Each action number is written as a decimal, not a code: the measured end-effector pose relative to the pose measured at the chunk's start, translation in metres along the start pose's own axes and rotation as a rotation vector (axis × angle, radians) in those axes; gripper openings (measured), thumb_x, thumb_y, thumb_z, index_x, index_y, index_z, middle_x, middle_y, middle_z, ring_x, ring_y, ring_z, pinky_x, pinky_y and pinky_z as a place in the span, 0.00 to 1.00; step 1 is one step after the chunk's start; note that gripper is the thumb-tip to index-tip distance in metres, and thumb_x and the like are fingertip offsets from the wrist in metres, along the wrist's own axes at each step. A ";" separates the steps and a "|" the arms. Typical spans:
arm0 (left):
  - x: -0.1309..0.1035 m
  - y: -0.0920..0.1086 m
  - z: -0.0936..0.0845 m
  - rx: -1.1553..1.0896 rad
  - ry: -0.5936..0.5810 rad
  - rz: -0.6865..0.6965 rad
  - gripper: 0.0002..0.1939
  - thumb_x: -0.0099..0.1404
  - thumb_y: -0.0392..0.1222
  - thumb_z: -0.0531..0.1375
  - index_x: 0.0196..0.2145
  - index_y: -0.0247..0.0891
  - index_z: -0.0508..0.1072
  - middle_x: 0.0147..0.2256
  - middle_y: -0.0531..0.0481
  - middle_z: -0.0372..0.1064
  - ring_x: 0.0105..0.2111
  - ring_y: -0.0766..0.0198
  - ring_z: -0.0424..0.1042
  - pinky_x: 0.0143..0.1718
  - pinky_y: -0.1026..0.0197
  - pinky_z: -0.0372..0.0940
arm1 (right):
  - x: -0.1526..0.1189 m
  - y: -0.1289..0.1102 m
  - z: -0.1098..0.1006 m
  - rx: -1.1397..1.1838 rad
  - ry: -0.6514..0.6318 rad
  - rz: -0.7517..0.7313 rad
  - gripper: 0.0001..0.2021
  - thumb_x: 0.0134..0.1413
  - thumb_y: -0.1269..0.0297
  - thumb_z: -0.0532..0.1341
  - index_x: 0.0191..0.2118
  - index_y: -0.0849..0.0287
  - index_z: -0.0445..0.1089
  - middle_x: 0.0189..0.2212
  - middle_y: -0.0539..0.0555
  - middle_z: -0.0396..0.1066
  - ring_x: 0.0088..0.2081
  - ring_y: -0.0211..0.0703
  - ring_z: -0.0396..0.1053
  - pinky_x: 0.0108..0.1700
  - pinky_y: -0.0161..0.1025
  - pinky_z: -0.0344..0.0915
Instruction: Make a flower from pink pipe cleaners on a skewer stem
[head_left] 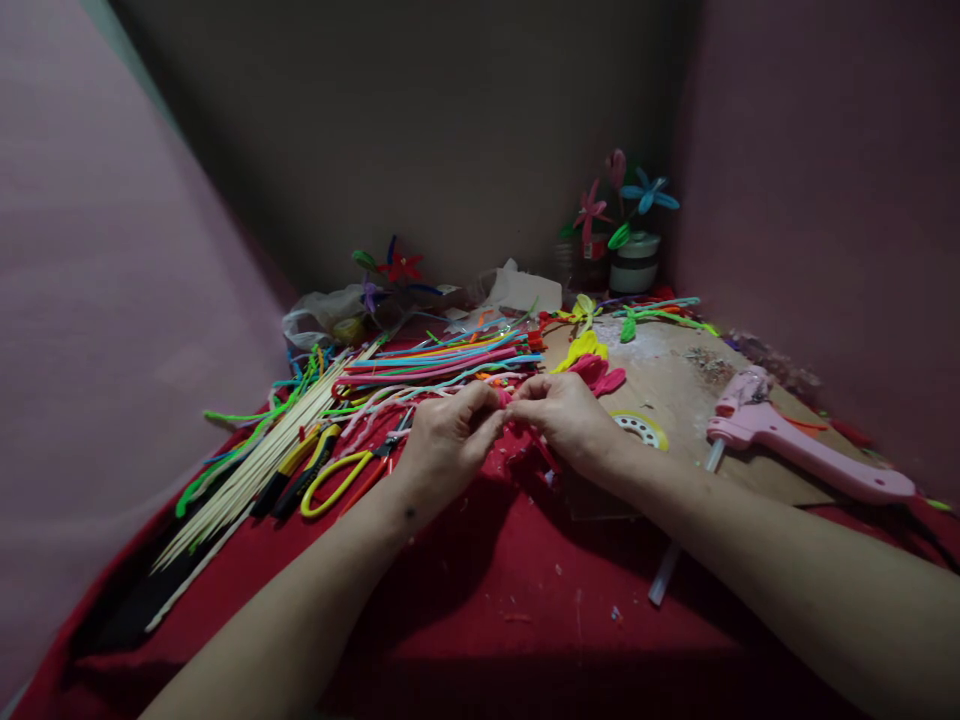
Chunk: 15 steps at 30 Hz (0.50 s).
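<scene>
My left hand [454,430] and my right hand [559,415] meet at the middle of the table, fingertips pinched close together. Between them shows a small bit of pink pipe cleaner [505,397], mostly hidden by the fingers. Just beyond my right hand lie pink pipe-cleaner petals [600,376] and yellow petals [583,350]. A row of coloured pipe cleaners [450,358] spreads behind my left hand. Scissors with yellow handles [337,485] rest left of my left wrist.
A pink glue gun [810,445] with its glue stick lies on a brown board [675,370] at right, beside a tape roll [641,430]. Wooden sticks [262,460] and pliers [307,470] are at left. Pipe-cleaner flowers stand in a pot [634,265] at the back.
</scene>
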<state>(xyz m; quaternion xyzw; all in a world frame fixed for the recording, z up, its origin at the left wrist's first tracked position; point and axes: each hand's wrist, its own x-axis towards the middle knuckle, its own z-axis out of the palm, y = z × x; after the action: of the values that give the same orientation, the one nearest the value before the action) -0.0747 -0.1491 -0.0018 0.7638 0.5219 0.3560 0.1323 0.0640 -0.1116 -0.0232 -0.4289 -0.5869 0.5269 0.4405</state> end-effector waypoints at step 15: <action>0.010 -0.003 -0.003 -0.429 -0.177 -0.381 0.13 0.52 0.44 0.62 0.22 0.34 0.63 0.17 0.58 0.59 0.13 0.75 0.58 0.13 0.71 0.55 | 0.000 0.002 0.000 0.261 -0.041 0.051 0.07 0.34 0.69 0.61 0.16 0.62 0.62 0.11 0.44 0.58 0.14 0.29 0.51 0.17 0.31 0.46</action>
<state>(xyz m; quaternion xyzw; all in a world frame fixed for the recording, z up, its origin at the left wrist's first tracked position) -0.0766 -0.1396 0.0029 0.6347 0.5553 0.3591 0.3999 0.0640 -0.1117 -0.0254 -0.3716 -0.5110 0.6185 0.4671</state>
